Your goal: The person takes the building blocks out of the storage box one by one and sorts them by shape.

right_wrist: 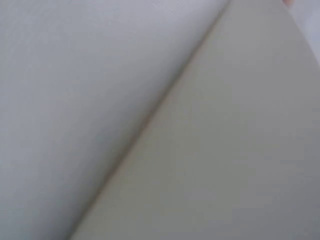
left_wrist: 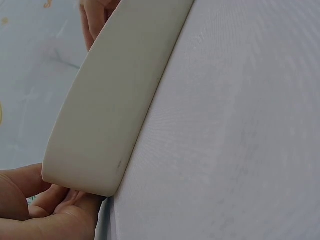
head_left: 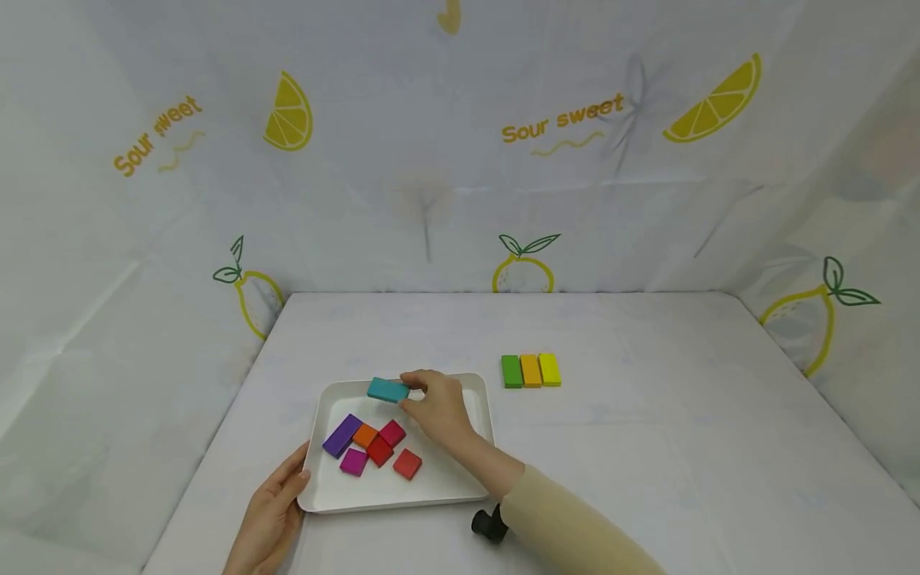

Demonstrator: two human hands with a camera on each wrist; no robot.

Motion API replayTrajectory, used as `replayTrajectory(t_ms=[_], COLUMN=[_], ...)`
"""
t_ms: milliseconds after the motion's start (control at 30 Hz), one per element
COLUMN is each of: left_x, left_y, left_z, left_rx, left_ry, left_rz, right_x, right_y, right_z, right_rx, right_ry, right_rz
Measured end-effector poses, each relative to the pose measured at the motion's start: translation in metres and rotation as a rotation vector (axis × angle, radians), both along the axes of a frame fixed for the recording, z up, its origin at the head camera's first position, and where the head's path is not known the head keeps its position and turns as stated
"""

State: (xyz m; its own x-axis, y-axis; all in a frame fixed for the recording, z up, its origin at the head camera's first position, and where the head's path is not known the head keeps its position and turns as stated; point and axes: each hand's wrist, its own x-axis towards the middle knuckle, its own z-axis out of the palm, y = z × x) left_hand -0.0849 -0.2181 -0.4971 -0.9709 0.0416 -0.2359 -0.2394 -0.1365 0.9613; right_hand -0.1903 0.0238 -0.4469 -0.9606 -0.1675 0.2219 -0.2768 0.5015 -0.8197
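A white tray (head_left: pixel 460 479) lies on the table, with my left hand (head_left: pixel 269 511) gripping its left side near the front corner. The left wrist view shows the left hand's fingers (left_wrist: pixel 65 220) against the tray wall (left_wrist: pixel 110 100). Over the tray's far part, my right hand (head_left: pixel 438 407) pinches a teal rectangular block (head_left: pixel 388 390) between thumb and fingers. Inside the tray are a long purple block (head_left: pixel 343 435), an orange square block (head_left: pixel 365 435), a magenta block (head_left: pixel 354 461) and several red ones (head_left: pixel 407 464). Only the tray wall and cloth fill the blurred right wrist view.
Right of the tray's far corner, green (head_left: pixel 511 371), orange (head_left: pixel 530 370) and yellow (head_left: pixel 549 370) blocks stand side by side in a row. A black object (head_left: pixel 489 525), partly behind the right sleeve, is near the tray's front right corner. Lemon-printed cloth (head_left: pixel 431 200) surrounds the table.
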Motion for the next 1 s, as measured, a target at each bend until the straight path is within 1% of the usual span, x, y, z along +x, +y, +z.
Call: replayTrajectory(t_ms=[100, 200, 333, 500, 667, 733, 833, 900, 1000], left_x=[0.0, -0.001, -0.001, -0.001, 0.0, 0.001, 0.001, 0.0, -0.001], left_y=[0.0, 0.0, -0.002, -0.002, -0.003, -0.003, -0.004, -0.004, -0.004], left_z=[0.0, 0.0, 0.002, 0.001, -0.001, -0.001, 0.0, 0.0, 0.001], left_rx=[-0.012, -0.017, -0.013, -0.018, -0.034, -0.033, -0.026, -0.027, -0.027], left_ry=[-0.008, -0.016, -0.015, -0.005, -0.01, -0.01, -0.013, -0.014, -0.007], left_rz=[0.0, 0.004, 0.003, -0.003, -0.001, -0.004, -0.002, -0.001, -0.006], right_x=[-0.001, -0.003, -0.007, -0.019, -0.027, -0.029, -0.031, -0.031, -0.029], right_y=[0.012, 0.024, 0.046, 0.083, 0.128, 0.144, 0.164, 0.175, 0.188], right_z=[0.008, 0.011, 0.013, 0.015, 0.015, 0.014, 0.011, 0.007, 0.002], right_rx=[-0.004, -0.029, -0.129, -0.215, -0.204, -0.215, -0.261, -0.3, -0.297], right_ry=[0.04, 0.052, 0.031, -0.012, -0.078, -0.108, -0.128, -0.132, -0.119], right_rz=[-0.026, -0.067, -0.138, -0.285, -0.458, -0.526, -0.621, -0.678, -0.743])
